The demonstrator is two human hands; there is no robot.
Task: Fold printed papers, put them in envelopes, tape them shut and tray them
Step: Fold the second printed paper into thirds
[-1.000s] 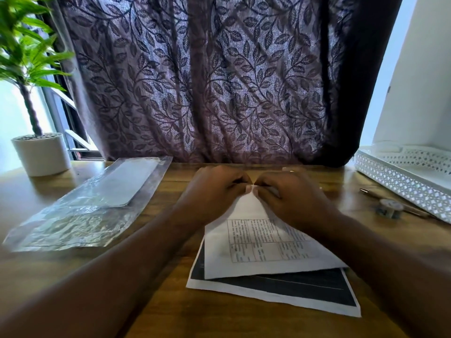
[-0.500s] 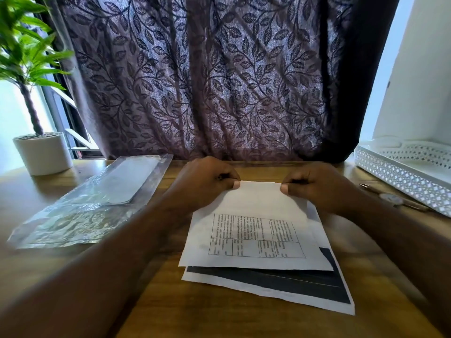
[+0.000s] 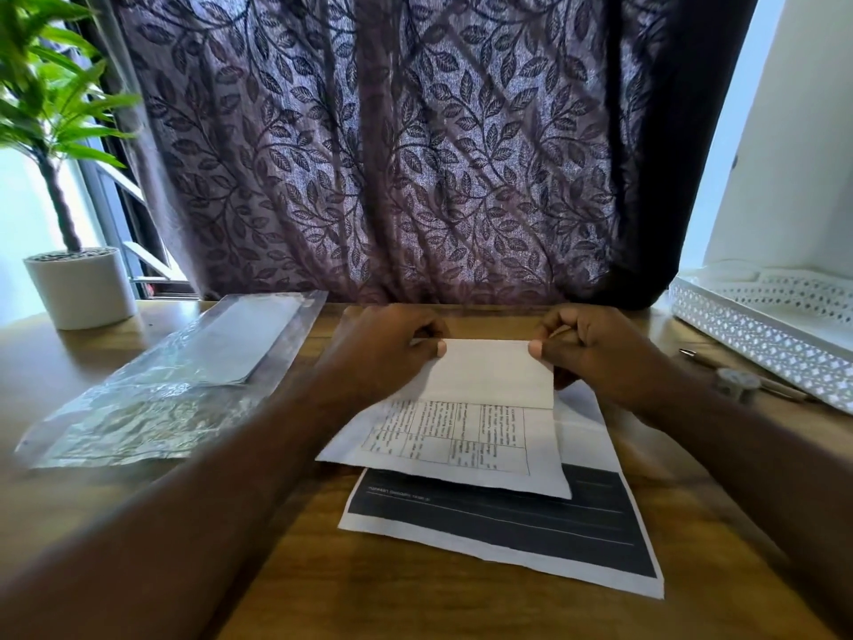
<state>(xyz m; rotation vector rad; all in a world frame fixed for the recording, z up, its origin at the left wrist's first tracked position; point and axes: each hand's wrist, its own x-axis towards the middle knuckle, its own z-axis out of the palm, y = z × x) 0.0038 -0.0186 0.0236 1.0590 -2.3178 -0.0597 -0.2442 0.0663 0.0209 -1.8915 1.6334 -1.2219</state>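
Note:
A printed paper [image 3: 466,436] with a table of text lies in front of me, its far part folded over toward me as a blank white flap. My left hand [image 3: 383,348] pinches the flap's far left corner, thumb on top. My right hand [image 3: 591,348] pinches the far right corner the same way. Beneath it lies another printed sheet [image 3: 507,524] with a large dark block. A clear plastic bag [image 3: 138,399] holding white envelopes [image 3: 244,344] lies to the left. The white perforated tray [image 3: 761,334] stands at the right. A small tape roll [image 3: 736,383] sits before the tray.
A pen [image 3: 747,376] lies beside the tape roll near the tray. A potted plant [image 3: 78,284] stands at the far left corner of the wooden table [image 3: 415,602]. A patterned curtain [image 3: 369,154] hangs right behind the table's far edge.
Both hands moved apart from the middle of the far fold to its two corners. The folded flap now lies flatter and wider over the printed table.

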